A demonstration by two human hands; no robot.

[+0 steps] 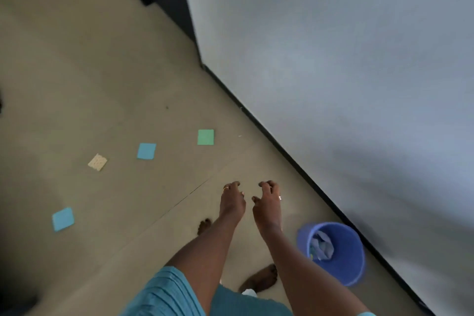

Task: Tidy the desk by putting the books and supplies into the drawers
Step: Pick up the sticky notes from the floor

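**Hands empty above scattered paper squares**

Left hand and right hand reach forward side by side, fingers loosely curled and gripping nothing. Four flat paper squares lie well apart on the smooth beige tiled floor: a green square note, a light blue square note, a cream dotted square and a second light blue square nearest the left edge. A round blue plastic bin stands near the pale grey wall, just right of the right forearm. The bin holds crumpled pale paper.
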